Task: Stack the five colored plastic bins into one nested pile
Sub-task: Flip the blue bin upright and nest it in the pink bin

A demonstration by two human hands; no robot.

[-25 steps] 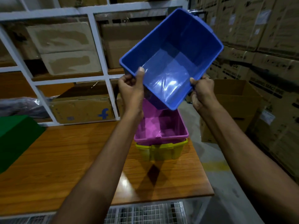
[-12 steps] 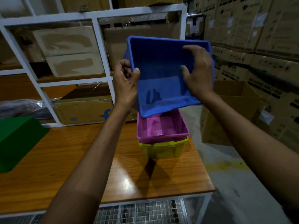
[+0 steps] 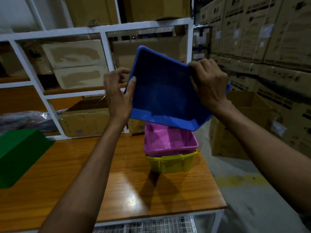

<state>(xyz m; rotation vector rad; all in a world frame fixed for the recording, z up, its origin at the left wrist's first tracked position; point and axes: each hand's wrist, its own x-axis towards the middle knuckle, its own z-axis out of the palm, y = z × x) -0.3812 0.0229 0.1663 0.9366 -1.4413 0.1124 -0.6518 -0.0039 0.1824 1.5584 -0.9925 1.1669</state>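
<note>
One blue bin (image 3: 161, 98), tilted, held in the air just above pink bin (image 3: 170, 140), which is nested in yellow bin (image 3: 173, 163) on table (image 3: 117, 182). Left hand (image 3: 117, 98) seemingly pinches its left rim, thumb inside; right hand (image 3: 210, 84) curls its fingers over the upper right corner. Green bin (image 3: 20, 153) well left.

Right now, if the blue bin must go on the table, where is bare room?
Bare wood lies between the green bin and the yellow bin holding the pink bin, and along the near edge of the table. Crowded: the far right corner, under the blue bin.

Blue bin (image 3: 161, 93) above pink bin (image 3: 170, 140)
</note>
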